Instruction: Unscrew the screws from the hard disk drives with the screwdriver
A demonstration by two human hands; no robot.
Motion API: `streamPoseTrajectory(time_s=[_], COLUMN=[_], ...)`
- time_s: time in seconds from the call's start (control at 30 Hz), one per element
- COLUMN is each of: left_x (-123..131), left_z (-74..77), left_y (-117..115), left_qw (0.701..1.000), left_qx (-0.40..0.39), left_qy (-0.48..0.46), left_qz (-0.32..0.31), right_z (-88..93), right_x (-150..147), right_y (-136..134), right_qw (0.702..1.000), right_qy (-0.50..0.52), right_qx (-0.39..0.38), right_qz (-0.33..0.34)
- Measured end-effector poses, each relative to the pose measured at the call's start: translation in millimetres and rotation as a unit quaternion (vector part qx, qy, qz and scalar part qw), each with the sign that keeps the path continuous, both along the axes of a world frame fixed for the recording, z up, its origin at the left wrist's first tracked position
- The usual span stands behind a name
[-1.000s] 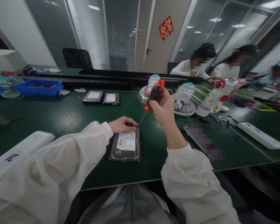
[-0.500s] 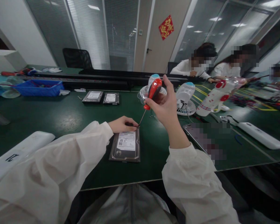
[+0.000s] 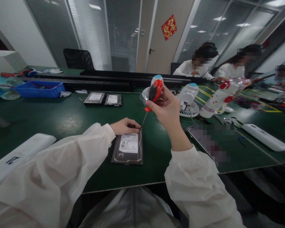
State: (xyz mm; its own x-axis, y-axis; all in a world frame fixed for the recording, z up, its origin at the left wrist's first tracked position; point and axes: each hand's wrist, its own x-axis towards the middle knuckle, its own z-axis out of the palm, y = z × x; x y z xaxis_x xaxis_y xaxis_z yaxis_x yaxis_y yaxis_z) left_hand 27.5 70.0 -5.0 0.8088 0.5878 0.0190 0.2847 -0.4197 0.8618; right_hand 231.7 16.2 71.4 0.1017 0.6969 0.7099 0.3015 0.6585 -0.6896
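Observation:
A hard drive [image 3: 128,148] lies label up on the green table in front of me. My left hand [image 3: 125,126] grips its far end, fingers bent and thumb near the far right corner, hiding that end. In my right hand [image 3: 167,107] is a screwdriver [image 3: 155,91] with a red and black handle, held between thumb and fingers. Its shaft slants down to the left, and the tip meets the drive's far right corner beside my left fingertips. Whether a screw sits under the tip is too small to tell.
Two more hard drives [image 3: 94,98] lie further back, right of a blue bin [image 3: 40,89]. White fans [image 3: 189,99], a bottle [image 3: 218,99] and a phone [image 3: 201,142] are on the right. White numbered devices [image 3: 266,137] flank me. Co-workers [image 3: 194,63] sit at the far right.
The screwdriver handle has turned in my right hand, its black side now facing left. My right fingers have curled in closer round it. My left hand and the drive stay put.

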Motion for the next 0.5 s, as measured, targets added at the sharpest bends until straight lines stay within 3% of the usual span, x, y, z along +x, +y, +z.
streamPoseTrajectory(time_s=[0.23, 0.43, 0.5], left_x=[-1.0, 1.5, 1.8], left_z=[-0.4, 3.5, 4.5], left_y=[2.5, -3.1, -3.8], left_qw=[1.0, 1.0, 1.0], left_qx=[-0.016, -0.005, -0.002], left_qy=[0.011, -0.001, 0.001], left_qz=[-0.007, 0.008, 0.008], right_z=[-3.2, 0.2, 0.8], right_x=[-5.1, -4.7, -4.5], right_y=[1.1, -2.8, -2.6], right_qw=[0.993, 0.999, 0.999], right_qy=[0.05, 0.026, 0.043], right_qx=[0.006, -0.006, -0.005], right_qz=[0.102, 0.021, 0.022])
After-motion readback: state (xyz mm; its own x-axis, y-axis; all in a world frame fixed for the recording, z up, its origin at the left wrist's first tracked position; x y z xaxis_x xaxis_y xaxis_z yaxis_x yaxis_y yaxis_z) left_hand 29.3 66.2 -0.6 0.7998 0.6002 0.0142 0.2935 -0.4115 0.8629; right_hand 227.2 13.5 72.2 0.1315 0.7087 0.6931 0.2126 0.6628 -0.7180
